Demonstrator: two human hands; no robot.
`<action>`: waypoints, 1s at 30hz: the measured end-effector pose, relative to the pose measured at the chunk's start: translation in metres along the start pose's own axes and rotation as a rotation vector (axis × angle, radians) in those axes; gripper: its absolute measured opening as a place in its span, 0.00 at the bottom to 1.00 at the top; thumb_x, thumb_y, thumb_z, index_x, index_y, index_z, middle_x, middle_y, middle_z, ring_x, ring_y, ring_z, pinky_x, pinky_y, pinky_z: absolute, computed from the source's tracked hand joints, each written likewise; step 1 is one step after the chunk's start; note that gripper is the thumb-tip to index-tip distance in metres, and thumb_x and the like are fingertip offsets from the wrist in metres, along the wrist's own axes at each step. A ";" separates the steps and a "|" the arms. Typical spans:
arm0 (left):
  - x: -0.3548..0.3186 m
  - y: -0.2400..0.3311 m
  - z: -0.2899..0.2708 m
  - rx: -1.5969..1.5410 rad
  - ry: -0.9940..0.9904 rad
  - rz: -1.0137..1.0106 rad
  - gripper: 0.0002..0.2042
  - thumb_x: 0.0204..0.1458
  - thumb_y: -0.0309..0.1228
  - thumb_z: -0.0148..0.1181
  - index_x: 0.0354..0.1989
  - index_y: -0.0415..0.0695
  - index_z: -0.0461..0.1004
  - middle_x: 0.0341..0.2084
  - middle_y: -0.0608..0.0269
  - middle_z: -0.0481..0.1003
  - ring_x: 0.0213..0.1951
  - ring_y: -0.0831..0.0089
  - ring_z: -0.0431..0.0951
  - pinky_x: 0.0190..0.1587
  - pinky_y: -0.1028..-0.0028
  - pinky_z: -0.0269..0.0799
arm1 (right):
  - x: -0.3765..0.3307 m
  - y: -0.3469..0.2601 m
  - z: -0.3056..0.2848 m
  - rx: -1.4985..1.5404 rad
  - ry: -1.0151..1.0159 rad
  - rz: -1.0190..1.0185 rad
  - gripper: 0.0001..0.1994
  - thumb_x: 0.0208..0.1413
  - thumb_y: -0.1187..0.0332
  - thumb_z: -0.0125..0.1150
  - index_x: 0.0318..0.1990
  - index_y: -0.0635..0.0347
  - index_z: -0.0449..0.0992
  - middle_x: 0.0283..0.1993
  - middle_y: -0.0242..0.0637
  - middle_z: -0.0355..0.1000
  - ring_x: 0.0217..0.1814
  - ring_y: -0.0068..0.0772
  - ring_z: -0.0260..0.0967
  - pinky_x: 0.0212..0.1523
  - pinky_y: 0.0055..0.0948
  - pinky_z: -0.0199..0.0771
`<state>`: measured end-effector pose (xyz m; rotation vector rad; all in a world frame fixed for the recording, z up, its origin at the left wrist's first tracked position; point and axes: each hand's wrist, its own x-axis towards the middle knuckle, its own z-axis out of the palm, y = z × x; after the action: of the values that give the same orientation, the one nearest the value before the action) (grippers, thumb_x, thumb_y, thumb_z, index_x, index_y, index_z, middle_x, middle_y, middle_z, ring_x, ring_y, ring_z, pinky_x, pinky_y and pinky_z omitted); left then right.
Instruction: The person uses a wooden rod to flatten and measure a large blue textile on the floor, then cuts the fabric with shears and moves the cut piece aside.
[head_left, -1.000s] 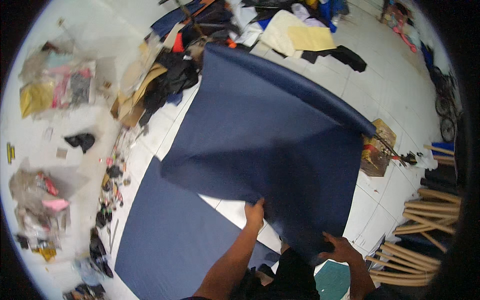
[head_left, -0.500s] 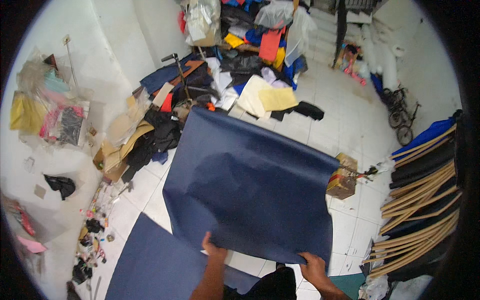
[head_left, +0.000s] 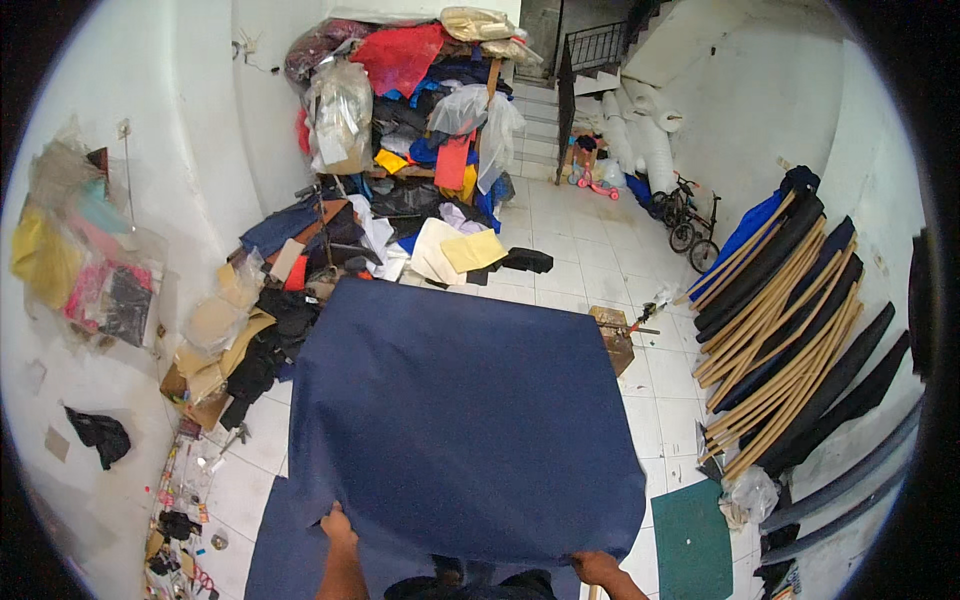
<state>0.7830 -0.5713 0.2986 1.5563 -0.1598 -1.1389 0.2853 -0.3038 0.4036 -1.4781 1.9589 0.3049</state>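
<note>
A large dark blue sheet of fabric or vinyl (head_left: 460,410) is spread out in front of me, its near edge raised. My left hand (head_left: 338,522) pinches that edge near its left corner, and my right hand (head_left: 597,567) grips it toward the right corner. The far edge runs nearly straight across, close to the heap of scraps. Beneath and to the left, a second blue piece (head_left: 270,550) lies on the tiles, partly covered by the held sheet.
Piled cloth and scraps (head_left: 440,250) lie beyond the sheet. A wooden block with a tool (head_left: 612,335) stands to its right. A green mat (head_left: 692,540) lies at lower right, near rolls and cardboard tubes (head_left: 790,330). Small litter (head_left: 190,530) lines the left wall.
The view has tilted up, showing the stairs and more of the rolls. The sheet now lies straighter and smoother, its curled far edge flattened. Both hands keep hold of the near edge.
</note>
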 end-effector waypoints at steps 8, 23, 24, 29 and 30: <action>-0.114 -0.010 -0.126 0.215 0.076 0.154 0.20 0.61 0.33 0.58 0.49 0.24 0.66 0.46 0.44 0.73 0.45 0.58 0.74 0.49 0.63 0.71 | -0.069 0.026 0.100 -0.119 0.135 0.019 0.19 0.56 0.58 0.52 0.53 0.45 0.77 0.50 0.45 0.78 0.51 0.53 0.76 0.50 0.50 0.75; -0.242 -0.036 -0.440 0.438 0.082 0.311 0.21 0.60 0.36 0.59 0.45 0.23 0.72 0.43 0.40 0.76 0.44 0.55 0.78 0.44 0.60 0.73 | -0.346 -0.043 0.302 -0.110 0.109 0.156 0.16 0.57 0.63 0.49 0.50 0.50 0.78 0.51 0.47 0.77 0.54 0.46 0.75 0.54 0.47 0.73; -0.234 -0.033 -0.472 0.439 0.035 0.337 0.20 0.59 0.37 0.59 0.42 0.24 0.73 0.41 0.41 0.76 0.42 0.55 0.78 0.43 0.60 0.73 | -0.359 -0.060 0.315 -0.099 0.124 0.129 0.16 0.57 0.63 0.49 0.50 0.50 0.78 0.51 0.47 0.77 0.54 0.47 0.75 0.54 0.47 0.73; -0.269 -0.053 -0.582 0.531 -0.005 0.316 0.20 0.59 0.37 0.59 0.36 0.24 0.73 0.35 0.41 0.76 0.41 0.52 0.76 0.45 0.58 0.69 | -0.442 -0.049 0.392 -0.133 0.131 0.080 0.17 0.57 0.63 0.48 0.49 0.52 0.78 0.50 0.49 0.77 0.53 0.53 0.75 0.55 0.46 0.73; -0.270 -0.056 -0.613 0.522 -0.050 0.266 0.20 0.59 0.38 0.59 0.34 0.25 0.72 0.33 0.41 0.76 0.39 0.51 0.76 0.44 0.57 0.69 | -0.464 -0.051 0.408 -0.134 0.133 0.070 0.17 0.57 0.62 0.48 0.49 0.52 0.78 0.50 0.50 0.77 0.52 0.54 0.74 0.55 0.46 0.73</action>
<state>1.0571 0.0416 0.3358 1.8900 -0.7242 -0.9666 0.5474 0.2583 0.3937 -1.5506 2.1357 0.3843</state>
